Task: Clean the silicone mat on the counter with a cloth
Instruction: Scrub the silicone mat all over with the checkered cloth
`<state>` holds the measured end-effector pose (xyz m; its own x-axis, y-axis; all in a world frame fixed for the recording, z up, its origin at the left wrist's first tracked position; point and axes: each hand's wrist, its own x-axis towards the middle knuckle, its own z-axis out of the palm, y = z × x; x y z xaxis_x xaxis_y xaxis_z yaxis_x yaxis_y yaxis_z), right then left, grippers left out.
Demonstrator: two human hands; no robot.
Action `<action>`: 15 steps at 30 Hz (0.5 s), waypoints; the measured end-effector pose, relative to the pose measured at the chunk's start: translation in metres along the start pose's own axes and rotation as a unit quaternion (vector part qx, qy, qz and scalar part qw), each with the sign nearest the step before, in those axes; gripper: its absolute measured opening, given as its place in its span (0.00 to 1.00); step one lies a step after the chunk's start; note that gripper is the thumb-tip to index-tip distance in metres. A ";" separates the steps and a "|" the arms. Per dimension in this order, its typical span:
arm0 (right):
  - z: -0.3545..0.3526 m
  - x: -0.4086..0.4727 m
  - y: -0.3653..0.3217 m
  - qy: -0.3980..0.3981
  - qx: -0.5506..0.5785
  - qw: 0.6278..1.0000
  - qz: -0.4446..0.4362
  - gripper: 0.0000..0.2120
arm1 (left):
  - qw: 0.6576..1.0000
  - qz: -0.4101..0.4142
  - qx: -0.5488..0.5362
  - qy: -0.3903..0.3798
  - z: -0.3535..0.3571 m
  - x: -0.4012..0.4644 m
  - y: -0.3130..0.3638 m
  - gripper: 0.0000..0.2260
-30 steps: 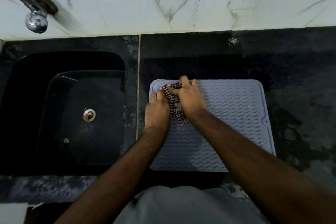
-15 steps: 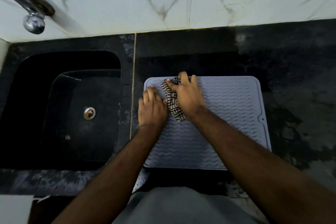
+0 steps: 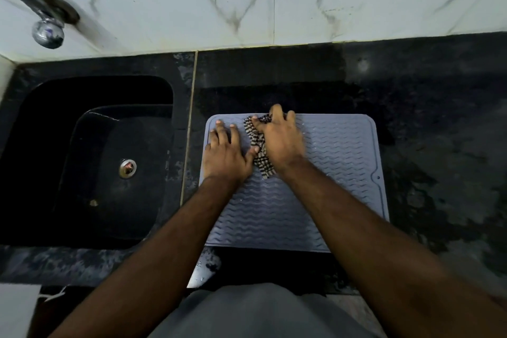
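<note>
A person's left hand (image 3: 226, 155) lies flat, fingers straight, pinning the grey silicone mat (image 3: 340, 173) on the black counter (image 3: 439, 118). At its three o'clock, the right hand (image 3: 282, 140) bunches a checked cloth (image 3: 258, 145). Hard scrubbing could slide the wet mat.

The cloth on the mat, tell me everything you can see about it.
The cloth is a small rag with a dark and pale checked or striped pattern, bunched into a crumpled strip. It lies on the far left part of the grey ridged mat, running from the far edge toward the person. The right hand covers and grips most of it; the left hand lies flat on the mat beside it, thumb touching its edge.
</note>
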<state>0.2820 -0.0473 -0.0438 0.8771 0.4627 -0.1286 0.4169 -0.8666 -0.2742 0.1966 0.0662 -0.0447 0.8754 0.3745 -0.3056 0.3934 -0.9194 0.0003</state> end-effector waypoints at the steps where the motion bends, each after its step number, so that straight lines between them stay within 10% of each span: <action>1: 0.000 -0.004 0.006 0.000 0.000 1.000 0.000 0.20 | 1.000 -0.005 0.001 -0.004 0.000 -0.001 0.001 0.40; 15: -0.028 -0.030 0.114 0.000 -0.086 0.996 0.039 0.26 | 0.998 -0.021 -0.040 0.045 0.008 -0.003 -0.005 0.45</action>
<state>0.3101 -0.1655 -0.0444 0.9088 0.3919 -0.1434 0.3813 -0.9194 -0.0958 0.1899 0.0691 -0.0513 0.8783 0.4247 -0.2194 0.4479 -0.8915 0.0673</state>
